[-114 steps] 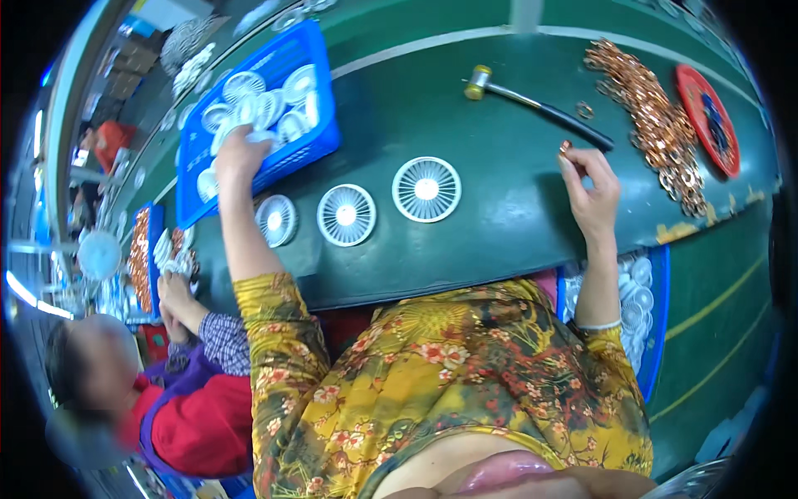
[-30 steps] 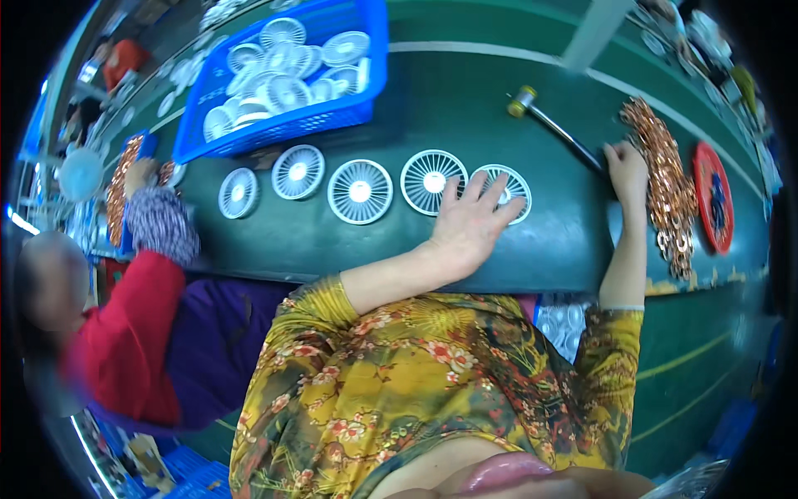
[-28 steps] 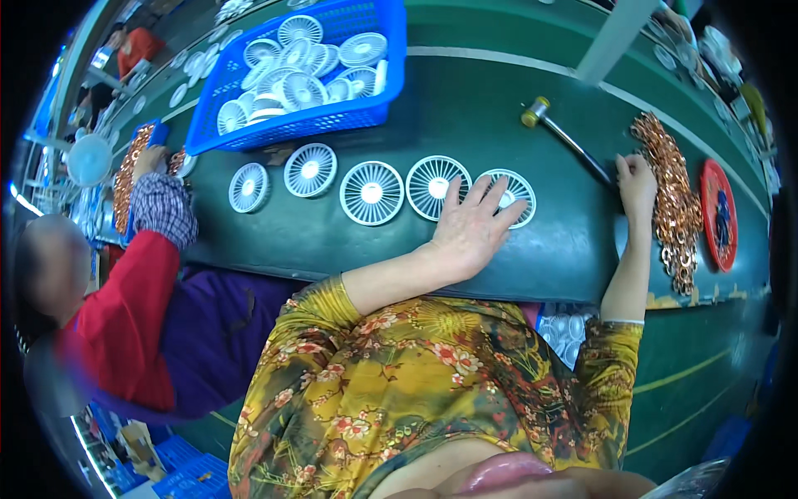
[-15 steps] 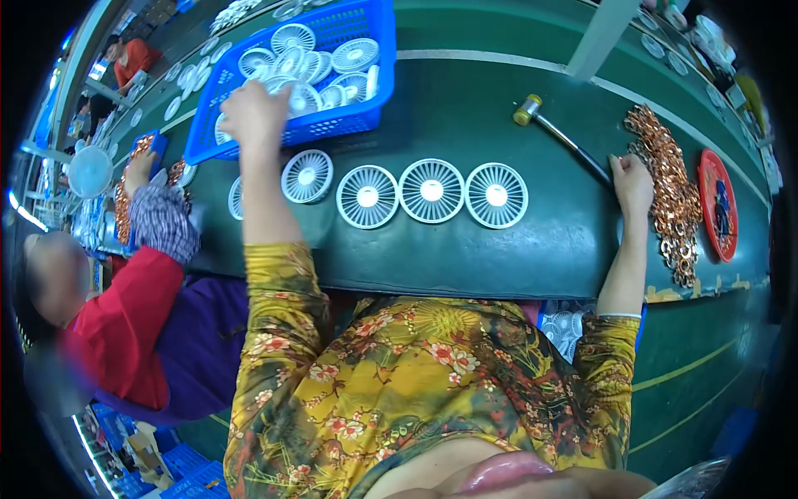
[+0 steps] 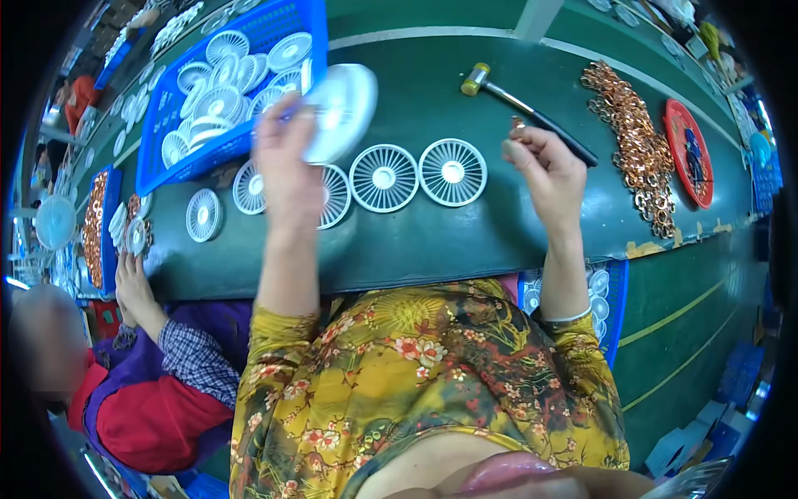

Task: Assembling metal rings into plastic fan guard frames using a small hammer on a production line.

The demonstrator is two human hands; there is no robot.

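Note:
My left hand is closed on the edge of a white slotted disc, smeared by motion, just right of the blue basket. Between the thumb and fingers of my right hand is a small copper ring, partly hidden. Behind that hand, a hammer with a yellowish head and black grip lies on the green table. Several white spoked discs lie in a row in front of me, among them a right-end disc and a middle disc; my left forearm partly covers another.
A heap of copper rings and a red dish lie to the right. The blue basket holds more white discs. At left, a co-worker's hand is near white discs and a blue tray of copper rings.
My left hand has come out of the basket to the right with a white disc. My right hand has moved left from beside the copper heap and now shows a copper ring.

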